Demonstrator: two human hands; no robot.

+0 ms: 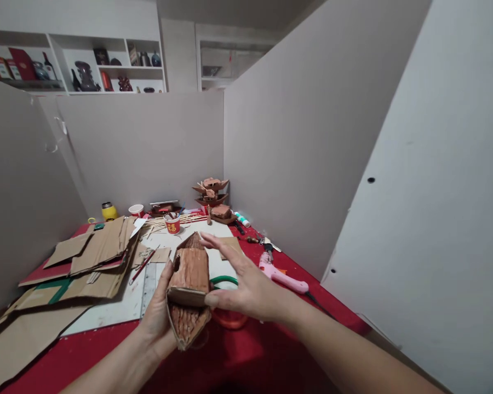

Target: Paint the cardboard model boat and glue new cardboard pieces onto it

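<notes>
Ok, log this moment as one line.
left hand: holding brown model boat | right hand: spread, thumb at cabin's near edge | nearby: pink glue gun, cardboard sheets

There are two hands (156, 317) (252, 287), one held boat (193, 268), one glue gun (286, 280), one yellow bottle (109, 212) and one ruler (148, 287).

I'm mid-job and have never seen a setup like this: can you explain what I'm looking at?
There is no machine: these are a person's bare hands, seen by one head-worn camera looking forward and down. The left hand holds a small brown model boat. The right hand has its fingers spread, thumb by the near edge of the boat's cabin. On the red-covered table lie cardboard pieces, a white board and a pink glue gun. Farther back are a red cup and more model boats.
</notes>
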